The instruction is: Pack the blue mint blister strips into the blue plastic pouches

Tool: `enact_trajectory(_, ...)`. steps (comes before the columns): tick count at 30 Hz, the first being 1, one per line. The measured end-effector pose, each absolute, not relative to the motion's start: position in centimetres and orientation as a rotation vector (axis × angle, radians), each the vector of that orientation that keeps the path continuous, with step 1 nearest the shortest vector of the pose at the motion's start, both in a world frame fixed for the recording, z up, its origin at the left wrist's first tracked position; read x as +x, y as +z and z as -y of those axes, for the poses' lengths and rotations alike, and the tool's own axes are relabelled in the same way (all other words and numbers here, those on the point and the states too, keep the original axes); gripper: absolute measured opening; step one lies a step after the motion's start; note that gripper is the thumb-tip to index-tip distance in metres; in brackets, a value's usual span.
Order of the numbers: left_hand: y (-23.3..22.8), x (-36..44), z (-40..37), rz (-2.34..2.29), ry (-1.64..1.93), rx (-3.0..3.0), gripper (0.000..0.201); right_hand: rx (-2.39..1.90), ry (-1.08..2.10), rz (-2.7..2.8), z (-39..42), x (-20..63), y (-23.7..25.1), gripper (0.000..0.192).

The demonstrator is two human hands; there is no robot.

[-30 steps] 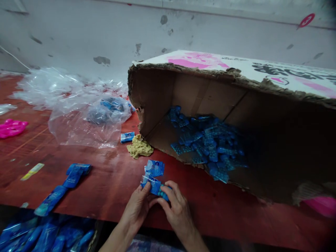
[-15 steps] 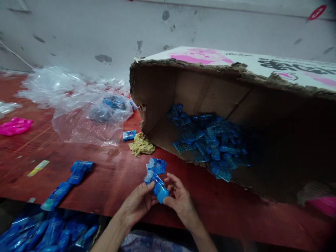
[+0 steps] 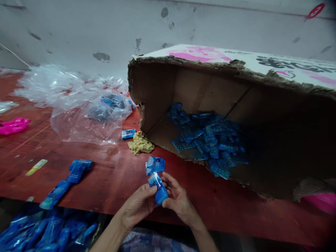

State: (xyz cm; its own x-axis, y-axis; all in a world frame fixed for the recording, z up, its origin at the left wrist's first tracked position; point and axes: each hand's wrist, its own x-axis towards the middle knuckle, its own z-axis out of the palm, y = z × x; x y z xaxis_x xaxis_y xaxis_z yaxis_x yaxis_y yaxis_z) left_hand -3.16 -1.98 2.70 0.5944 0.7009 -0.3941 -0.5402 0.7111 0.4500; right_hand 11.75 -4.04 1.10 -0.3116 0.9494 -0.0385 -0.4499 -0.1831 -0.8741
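Note:
A small shiny blue packet (image 3: 159,190) with printed film is held between my two hands above the front of the red table. My left hand (image 3: 139,206) pinches its left side, thumb on top. My right hand (image 3: 178,201) closes on its right side, thumb at the near end and fingers curled at the edge. What is inside the packet I cannot tell. Just beyond it lies a flat printed blue wrapper (image 3: 155,165). To the left, several blue wrappers (image 3: 78,170) lie end to end in a bent line on the table.
An open cardboard box (image 3: 154,133) lies on its side at right, with many blue packets (image 3: 212,136) inside. A yellowish lump (image 3: 141,143) and a small blue pack (image 3: 128,134) sit by its corner. Clear bags (image 3: 70,122), a pink item (image 3: 14,126) and blue packets below the edge (image 3: 49,231) are at left.
The pale flap at the packet's far end now lies flatter, and my left thumb has slid a little along the packet. The view has shifted slightly.

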Motion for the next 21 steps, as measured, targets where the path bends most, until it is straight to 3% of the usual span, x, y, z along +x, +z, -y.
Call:
enact_trajectory(7, 2.7, -2.1, 3.4, -0.683, 0.839, 0.254, 0.013, -0.797, 1.676, 0.993, 4.3, 11.6, 1.0, 0.06)
enact_trajectory(14, 3.7, -2.2, 3.0, -0.71, 0.794, 0.266, 0.023, -0.783, 1.679, 0.998, 3.8, 11.9, 1.0, 0.054)
enact_trajectory(21, 3.8, -1.7, 2.4, -0.904, 0.914, 0.279, 0.021, -1.13, 1.394, 0.994, 4.5, 10.3, 0.7, 0.047)
